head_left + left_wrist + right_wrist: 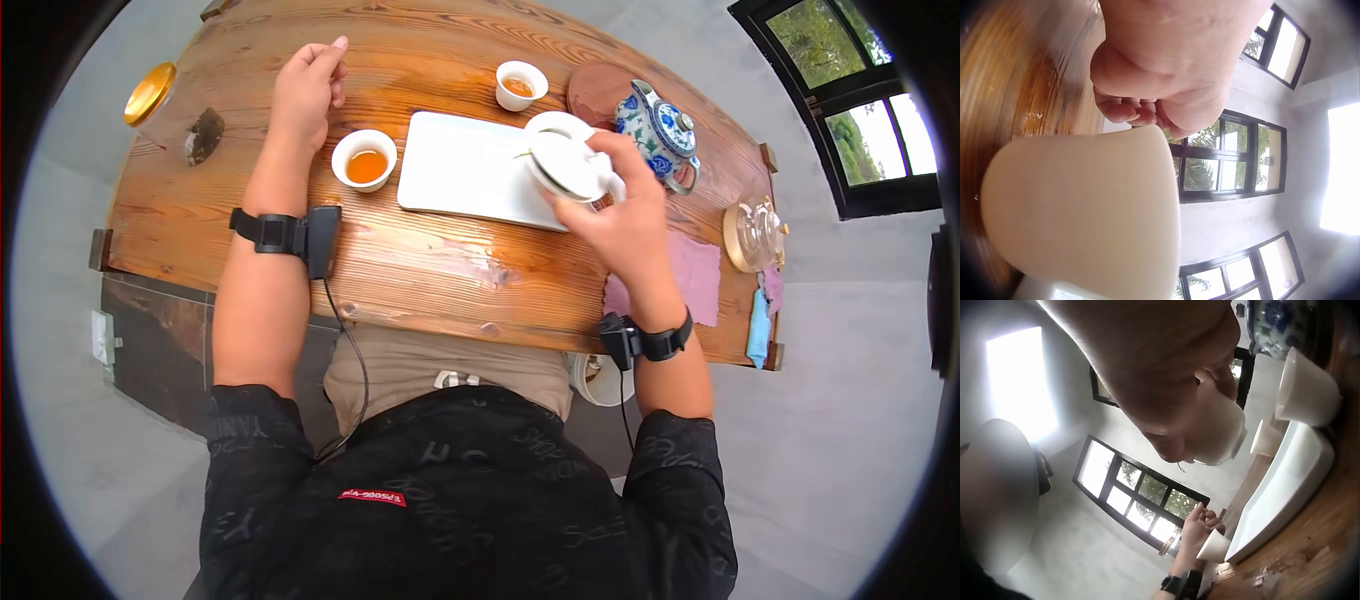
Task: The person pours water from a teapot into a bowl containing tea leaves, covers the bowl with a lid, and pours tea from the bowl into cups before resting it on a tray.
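My right hand [630, 205] grips a white gaiwan [568, 165] by its rim and lid, above the right end of a white tray [465, 165]. A dark gap shows between lid and bowl, and a tea leaf hangs at the edge. In the right wrist view the gaiwan [1219, 428] is tilted, and a white vessel [1307, 390] stands on the tray. My left hand [308, 88] holds nothing, its fingers loosely curled over the table. Close to the left forearm is a white cup [365, 162] of amber tea, large in the left wrist view.
Another cup of tea [520, 88] stands behind the tray. To the right are a blue-and-white teapot [660, 135], a round brown board [595, 88], a purple cloth [690, 275] and a glass pot [757, 235]. A gold-lidded jar [150, 95] lies far left.
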